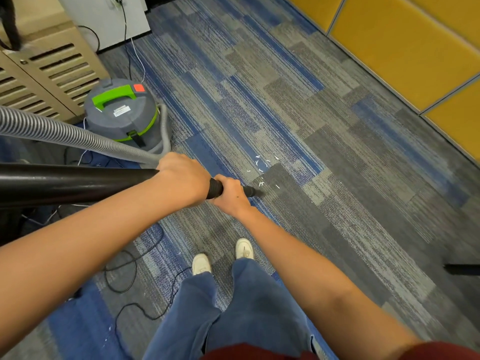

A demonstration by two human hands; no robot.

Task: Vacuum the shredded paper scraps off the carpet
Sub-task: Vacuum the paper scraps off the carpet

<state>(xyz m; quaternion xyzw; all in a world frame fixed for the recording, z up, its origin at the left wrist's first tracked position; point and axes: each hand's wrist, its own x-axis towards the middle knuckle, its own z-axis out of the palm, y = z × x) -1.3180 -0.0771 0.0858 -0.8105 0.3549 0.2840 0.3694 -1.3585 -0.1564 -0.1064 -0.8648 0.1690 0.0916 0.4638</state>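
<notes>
carpet [337,157] bears paper scraps [261,169] just ahead of right hand [231,198] and left hand [181,179], both gripping the wand [78,181].

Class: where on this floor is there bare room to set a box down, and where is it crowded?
Bare carpet runs between the paper scraps and the yellow wall panels. Crowded: the left, with the vacuum, its hose and loose cables beside the shoes.
</notes>
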